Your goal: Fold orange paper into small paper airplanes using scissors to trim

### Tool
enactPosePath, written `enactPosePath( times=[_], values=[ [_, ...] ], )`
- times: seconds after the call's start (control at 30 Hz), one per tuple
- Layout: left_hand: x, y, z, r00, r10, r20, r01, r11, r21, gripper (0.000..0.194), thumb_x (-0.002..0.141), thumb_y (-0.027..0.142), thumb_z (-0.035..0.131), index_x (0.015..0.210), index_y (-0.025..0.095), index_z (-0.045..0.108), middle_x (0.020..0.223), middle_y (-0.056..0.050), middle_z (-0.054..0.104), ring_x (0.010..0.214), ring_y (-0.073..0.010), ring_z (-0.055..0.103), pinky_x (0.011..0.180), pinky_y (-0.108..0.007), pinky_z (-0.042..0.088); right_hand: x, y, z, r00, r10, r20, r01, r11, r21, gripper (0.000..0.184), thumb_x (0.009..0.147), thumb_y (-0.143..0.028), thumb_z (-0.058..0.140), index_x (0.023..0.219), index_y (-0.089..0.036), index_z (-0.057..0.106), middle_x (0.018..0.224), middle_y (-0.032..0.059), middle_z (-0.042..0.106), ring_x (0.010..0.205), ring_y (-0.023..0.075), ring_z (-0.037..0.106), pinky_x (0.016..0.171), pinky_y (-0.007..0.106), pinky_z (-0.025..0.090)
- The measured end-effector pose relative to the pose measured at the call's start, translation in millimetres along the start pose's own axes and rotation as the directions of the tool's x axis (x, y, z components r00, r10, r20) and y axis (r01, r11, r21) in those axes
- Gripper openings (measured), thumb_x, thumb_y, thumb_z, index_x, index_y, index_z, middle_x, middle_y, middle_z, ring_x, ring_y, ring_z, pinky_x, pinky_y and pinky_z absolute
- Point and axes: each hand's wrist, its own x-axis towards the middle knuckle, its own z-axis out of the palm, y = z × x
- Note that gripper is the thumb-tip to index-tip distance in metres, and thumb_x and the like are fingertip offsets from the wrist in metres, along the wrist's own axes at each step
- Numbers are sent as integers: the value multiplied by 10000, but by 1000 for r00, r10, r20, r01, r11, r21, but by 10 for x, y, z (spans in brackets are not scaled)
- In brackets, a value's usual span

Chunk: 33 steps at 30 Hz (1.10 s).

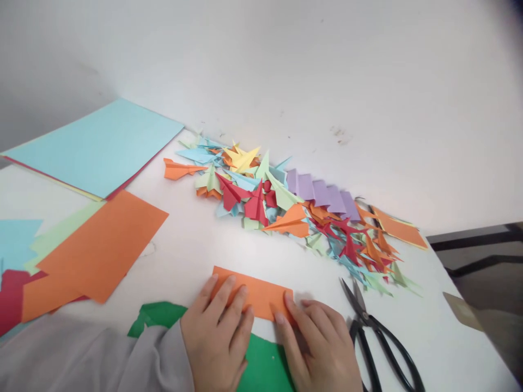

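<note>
A folded orange paper strip (263, 296) lies lengthwise before me, partly over a green sheet of paper (265, 362). My left hand (218, 332) rests on the strip's left end with its fingers spread and flat. At the right end, my right hand (316, 345) has its thumb and index finger on the strip's edge, close together, while the other fingers curl in. Black-handled scissors (365, 318) lie slightly open to the right of my right hand, apart from it.
Beyond the strip is a long heap of folded paper planes (255, 204) in several colours, with a pleated purple paper (322, 193). Loose orange sheets (104, 245) lie at left, below a stack of large light-blue sheets (98, 147). A white wall (286, 65) bounds the table's back.
</note>
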Motion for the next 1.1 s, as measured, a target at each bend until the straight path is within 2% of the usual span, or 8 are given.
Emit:
enactPosePath(
  times=[0.07,0.23,0.43,0.7,0.87,1.0,1.1],
  values=[
    [-1,17,-24,999,-9,31,8,1000,13,311,784,299,427,952,143,637,1104,-83,618,1178,-286,413,1029,-479,259,14,-14,1,1000,-3,0,3,999,-46,313,815,-292,546,1054,-92,567,747,103,587,820,254,493,702,414,451],
    [6,28,-128,955,-5,296,-24,995,93,509,763,441,490,1156,124,550,1257,-93,520,1216,-318,360,1051,-464,201,49,-54,-8,1000,1,-1,-1,996,-90,329,814,-309,540,1031,-66,585,730,113,594,808,254,502,695,413,454],
    [64,-58,-225,913,48,404,-78,995,58,598,767,491,467,1241,127,487,1256,-101,513,1185,-328,371,1027,-462,226,64,-98,0,998,52,-36,-57,989,-136,324,824,-340,515,972,-75,628,744,115,603,806,240,503,685,374,442],
    [131,-103,-282,898,88,431,-125,991,57,637,712,582,493,1219,197,514,1217,-134,504,1124,-362,405,945,-496,307,123,-195,20,986,163,-42,-167,975,-148,362,843,-406,465,885,-109,667,685,95,619,772,217,508,678,321,390],
    [127,-145,-283,899,139,416,-177,983,54,637,733,579,475,1242,196,491,1214,-141,492,1100,-349,413,908,-491,341,184,-305,11,965,260,-32,-258,918,-300,356,814,-469,485,819,-161,664,671,78,631,780,224,520,676,317,331],
    [134,-164,-289,902,155,403,-195,979,60,601,745,567,473,1210,188,519,1193,-146,501,1093,-343,413,894,-487,352,181,-296,-68,967,255,-2,-242,913,-328,350,843,-451,445,853,-184,671,671,76,630,746,214,532,692,332,323],
    [140,-167,-292,901,169,399,-211,976,63,597,755,577,454,1204,190,521,1171,-145,514,1086,-342,418,881,-489,361,167,-310,-150,970,231,-79,-244,910,-337,393,834,-467,444,983,-170,653,777,105,644,807,240,532,784,391,328]
  ],
)
